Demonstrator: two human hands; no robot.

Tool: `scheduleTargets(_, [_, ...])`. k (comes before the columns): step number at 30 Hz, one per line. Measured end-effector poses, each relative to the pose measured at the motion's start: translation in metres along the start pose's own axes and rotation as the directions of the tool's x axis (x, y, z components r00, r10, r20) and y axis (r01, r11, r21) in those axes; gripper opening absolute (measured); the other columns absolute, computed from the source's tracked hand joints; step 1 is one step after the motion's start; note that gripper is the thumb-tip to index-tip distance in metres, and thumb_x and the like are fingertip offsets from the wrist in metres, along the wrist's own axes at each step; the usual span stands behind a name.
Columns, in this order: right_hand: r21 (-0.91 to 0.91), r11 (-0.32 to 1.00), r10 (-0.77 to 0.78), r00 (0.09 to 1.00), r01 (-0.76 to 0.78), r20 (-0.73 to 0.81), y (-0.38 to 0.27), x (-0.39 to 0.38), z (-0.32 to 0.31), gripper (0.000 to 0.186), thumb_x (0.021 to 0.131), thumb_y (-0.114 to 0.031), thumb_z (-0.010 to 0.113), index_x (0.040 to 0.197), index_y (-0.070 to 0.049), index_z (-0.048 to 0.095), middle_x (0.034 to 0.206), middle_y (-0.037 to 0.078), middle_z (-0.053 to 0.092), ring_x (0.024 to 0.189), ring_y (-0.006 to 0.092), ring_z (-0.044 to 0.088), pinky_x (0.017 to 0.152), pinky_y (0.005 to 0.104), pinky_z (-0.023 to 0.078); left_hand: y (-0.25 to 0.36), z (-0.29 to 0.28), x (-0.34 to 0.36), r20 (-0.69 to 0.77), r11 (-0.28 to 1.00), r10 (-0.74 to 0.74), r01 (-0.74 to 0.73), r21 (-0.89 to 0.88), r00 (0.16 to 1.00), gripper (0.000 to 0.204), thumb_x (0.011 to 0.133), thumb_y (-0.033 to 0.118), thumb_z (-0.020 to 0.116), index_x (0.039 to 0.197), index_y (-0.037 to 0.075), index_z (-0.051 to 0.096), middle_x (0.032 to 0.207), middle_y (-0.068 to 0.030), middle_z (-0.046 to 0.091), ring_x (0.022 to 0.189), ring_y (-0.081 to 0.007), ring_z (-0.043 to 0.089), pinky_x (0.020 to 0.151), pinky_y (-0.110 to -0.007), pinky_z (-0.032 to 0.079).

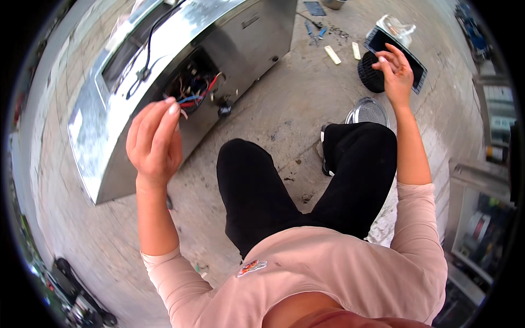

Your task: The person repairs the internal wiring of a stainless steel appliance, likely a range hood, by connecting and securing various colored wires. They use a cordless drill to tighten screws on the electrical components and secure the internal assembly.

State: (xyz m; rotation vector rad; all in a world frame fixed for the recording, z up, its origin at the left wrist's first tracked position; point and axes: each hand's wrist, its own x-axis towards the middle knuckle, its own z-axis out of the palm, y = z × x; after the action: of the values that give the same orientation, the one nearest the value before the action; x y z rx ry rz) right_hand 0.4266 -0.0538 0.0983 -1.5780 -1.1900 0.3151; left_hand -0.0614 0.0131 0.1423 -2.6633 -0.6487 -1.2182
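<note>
A stainless-steel appliance cabinet (246, 49) lies on the ground at the far left, with a dark opening in its side. Red and blue wires (190, 100) come out of that opening. At their near end my left hand (155, 136) is closed in a pinch, seemingly on a wire; its fingertips hide part of it. My right hand (397, 76) hovers over a dark rectangular panel (418, 75) at the right, fingers bent but apart, with nothing visible in them. Orange-brown smudges mark its palm. Under the panel's left side sits a black ribbed round object (369, 74).
Blue-handled pliers (316, 34) lie among small scattered bits at the back. Two cream-coloured blocks (332, 54) and a clear plastic bag (398, 28) are nearby. A black cable (149, 49) crosses the cabinet top. Metal-framed shelving (476, 180) stands at the right edge.
</note>
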Motion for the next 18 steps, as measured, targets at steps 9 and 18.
scheduleTargets(9, [0.075,0.961,0.275,0.917,-0.265,-0.29,0.074,-0.092,-0.128,0.035,0.09,-0.001,0.059,0.125,0.003,0.052,0.096,0.011,0.066,0.072,0.0129,0.065,0.066,0.0245,0.053,0.001,0.044,0.081,0.18,0.976,-0.215,0.208,0.062,0.96,0.038,0.088,0.002,0.059,0.126,0.003,0.058,0.128,-0.0156,0.057,0.119,-0.033,0.054,0.1,-0.039,0.041])
scheduleTargets(18, [-0.618,0.712,0.428,0.904,-0.333,0.007,0.274,-0.153,-0.089,0.042,0.077,-0.011,0.069,0.117,-0.003,0.061,0.1,0.015,0.066,0.094,0.0259,0.066,0.084,0.0363,0.052,-0.007,0.143,0.122,0.28,0.976,-0.142,0.088,0.198,0.949,0.039,0.087,0.009,0.061,0.125,0.005,0.058,0.129,-0.0152,0.056,0.122,-0.0338,0.052,0.107,-0.049,0.033])
